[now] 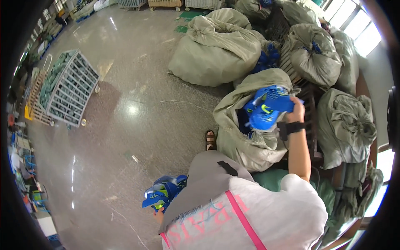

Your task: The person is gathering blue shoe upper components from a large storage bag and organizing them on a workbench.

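Observation:
An open pale green woven sack [246, 152] stands in front of me, with blue shoe uppers showing in its mouth. Over that mouth my right hand [297, 110] is closed on the edge of blue shoe uppers [266, 109] with lime-green marks; whether they are fully clear of the sack I cannot tell. A dark band circles my right wrist. Low at my left side, my left hand [158, 214] grips a bundle of similar blue and lime uppers [163, 192]. My clothing hides part of that hand.
A big tied sack [212, 58] lies beyond the open one. More sacks [314, 54] are stacked to the right, one [348, 129] near the wall. A wheeled grey cage cart [73, 93] with green contents stands on the left floor. Other carts [165, 4] line the far edge.

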Action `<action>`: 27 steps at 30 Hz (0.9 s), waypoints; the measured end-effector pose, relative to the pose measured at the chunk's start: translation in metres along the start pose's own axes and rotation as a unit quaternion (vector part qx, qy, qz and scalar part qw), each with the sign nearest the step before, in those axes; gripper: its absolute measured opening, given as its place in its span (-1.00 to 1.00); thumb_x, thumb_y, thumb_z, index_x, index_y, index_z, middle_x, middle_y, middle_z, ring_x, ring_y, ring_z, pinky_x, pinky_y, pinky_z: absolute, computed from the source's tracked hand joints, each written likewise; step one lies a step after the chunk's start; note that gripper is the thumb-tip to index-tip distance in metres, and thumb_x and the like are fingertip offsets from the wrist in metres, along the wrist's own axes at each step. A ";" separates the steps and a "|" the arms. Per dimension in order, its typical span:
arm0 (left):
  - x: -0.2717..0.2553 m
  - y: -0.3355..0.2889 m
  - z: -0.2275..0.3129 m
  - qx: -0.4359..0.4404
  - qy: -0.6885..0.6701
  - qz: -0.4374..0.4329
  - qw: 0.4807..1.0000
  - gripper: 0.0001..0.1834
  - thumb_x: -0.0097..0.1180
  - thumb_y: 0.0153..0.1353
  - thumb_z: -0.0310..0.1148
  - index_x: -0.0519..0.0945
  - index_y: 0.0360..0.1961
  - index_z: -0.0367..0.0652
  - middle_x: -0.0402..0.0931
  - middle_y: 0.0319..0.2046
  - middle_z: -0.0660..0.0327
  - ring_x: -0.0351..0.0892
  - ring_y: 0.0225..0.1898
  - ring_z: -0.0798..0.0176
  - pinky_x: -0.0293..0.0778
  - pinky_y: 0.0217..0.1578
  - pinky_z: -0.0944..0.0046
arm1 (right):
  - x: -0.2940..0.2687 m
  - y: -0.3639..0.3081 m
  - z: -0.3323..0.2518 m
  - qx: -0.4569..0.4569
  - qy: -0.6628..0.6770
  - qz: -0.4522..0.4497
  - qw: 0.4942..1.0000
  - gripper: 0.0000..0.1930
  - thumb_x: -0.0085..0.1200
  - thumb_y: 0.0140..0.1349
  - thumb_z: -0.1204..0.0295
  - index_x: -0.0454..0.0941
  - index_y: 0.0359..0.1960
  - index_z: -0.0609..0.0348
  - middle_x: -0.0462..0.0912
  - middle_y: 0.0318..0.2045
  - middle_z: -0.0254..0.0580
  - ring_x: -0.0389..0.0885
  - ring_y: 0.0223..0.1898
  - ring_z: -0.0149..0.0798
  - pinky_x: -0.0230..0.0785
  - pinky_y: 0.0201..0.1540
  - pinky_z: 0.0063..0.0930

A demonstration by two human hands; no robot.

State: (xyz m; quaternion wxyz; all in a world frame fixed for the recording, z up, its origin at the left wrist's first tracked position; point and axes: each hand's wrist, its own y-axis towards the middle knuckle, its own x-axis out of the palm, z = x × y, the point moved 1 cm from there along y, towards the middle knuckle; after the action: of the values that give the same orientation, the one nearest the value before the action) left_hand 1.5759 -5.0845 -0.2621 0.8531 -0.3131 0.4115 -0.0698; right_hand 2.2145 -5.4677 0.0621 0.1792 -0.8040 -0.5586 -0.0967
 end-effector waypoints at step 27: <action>-0.161 0.143 0.008 -0.140 -0.281 0.227 0.922 -0.11 0.41 -0.55 -0.33 0.21 -0.08 -0.21 0.35 -0.14 -0.02 0.42 -0.14 0.12 0.39 -0.15 0.19 | 0.498 -0.520 0.323 0.011 -0.429 -0.849 0.307 -0.66 0.25 -0.22 0.44 0.56 -0.33 0.29 0.61 -0.42 -0.22 0.54 -0.36 -0.35 0.36 -0.26 -0.46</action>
State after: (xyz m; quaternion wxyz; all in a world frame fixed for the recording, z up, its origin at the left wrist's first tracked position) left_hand 1.4574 -4.9066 -0.2368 0.8743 -0.3340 0.2208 0.2744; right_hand 1.8925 -4.7469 0.0366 -0.2583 0.1880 -0.9323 0.1695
